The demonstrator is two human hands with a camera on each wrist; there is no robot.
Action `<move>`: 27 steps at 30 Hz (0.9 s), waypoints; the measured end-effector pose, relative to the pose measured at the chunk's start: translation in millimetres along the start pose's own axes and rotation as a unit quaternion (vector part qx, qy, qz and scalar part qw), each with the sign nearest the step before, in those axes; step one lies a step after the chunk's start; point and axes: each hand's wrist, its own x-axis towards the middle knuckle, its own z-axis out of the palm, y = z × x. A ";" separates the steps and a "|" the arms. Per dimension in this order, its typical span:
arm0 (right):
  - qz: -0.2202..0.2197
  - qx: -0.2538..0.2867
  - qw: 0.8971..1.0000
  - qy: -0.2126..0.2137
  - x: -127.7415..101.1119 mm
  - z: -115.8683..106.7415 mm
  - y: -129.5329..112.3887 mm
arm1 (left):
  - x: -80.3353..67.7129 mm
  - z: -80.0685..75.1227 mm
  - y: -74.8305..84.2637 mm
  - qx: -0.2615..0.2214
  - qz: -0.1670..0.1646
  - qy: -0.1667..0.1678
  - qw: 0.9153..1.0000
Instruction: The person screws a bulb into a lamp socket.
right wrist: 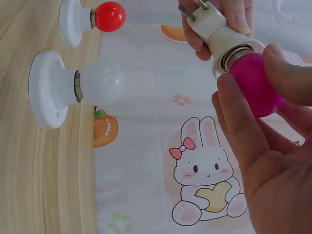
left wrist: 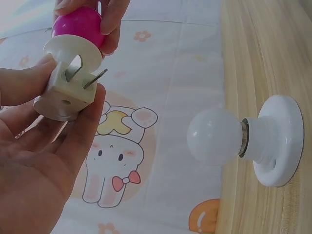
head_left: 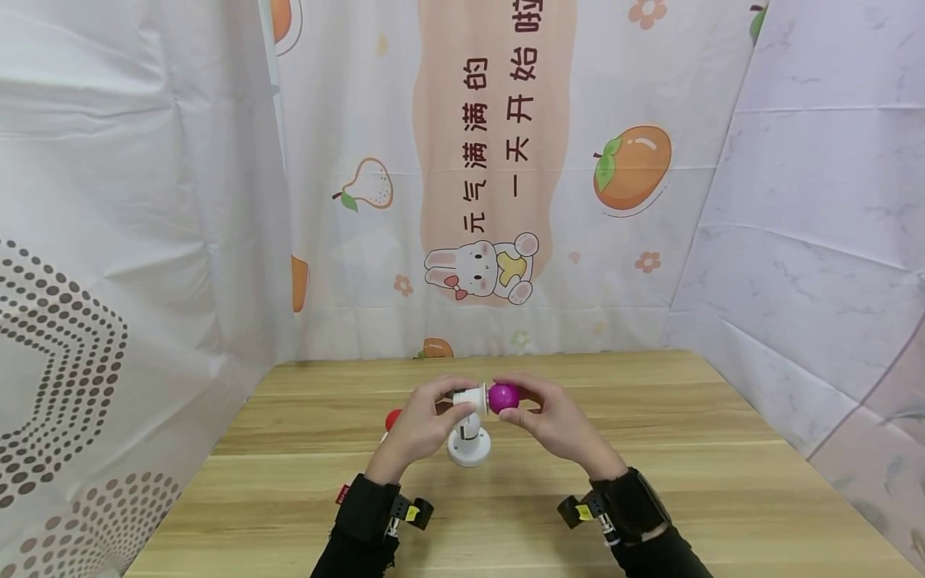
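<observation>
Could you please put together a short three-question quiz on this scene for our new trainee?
1. True or false: the right hand grips the magenta bulb.
2. Which part does the left hand hold? A) the plug socket B) the red bulb C) the white bulb
3. How many bulbs in holders stand on the wooden table?

Key: 1 true; 2 A; 3 two, the white one and the red one.

Soft, even light fills all three views, bright and without harsh glare. Below the hands (head_left: 477, 417) the desk (head_left: 650, 498) carries only faint shadows. The head view bends outward at its edges. In the wrist views the nearest palm (left wrist: 29, 185) is slightly soft, and the white bulb (left wrist: 214, 136) shows a mild sheen.
</observation>
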 end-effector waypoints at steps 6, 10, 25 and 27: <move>0.025 0.023 0.999 -0.011 0.2 -0.7 1.3 | 0.1 0.5 -0.3 -0.002 0.003 -0.001 1.000; 0.050 0.036 0.998 -0.014 -0.7 -0.9 0.1 | 0.1 0.9 -0.9 -0.005 0.004 -0.002 1.000; 0.112 0.138 0.984 -0.030 0.1 -0.6 -0.5 | 1.4 3.9 -2.7 -0.005 0.002 -0.007 1.000; 0.117 0.142 0.982 -0.030 0.4 -0.9 -0.5 | 1.5 4.3 -2.8 -0.003 0.000 -0.007 1.000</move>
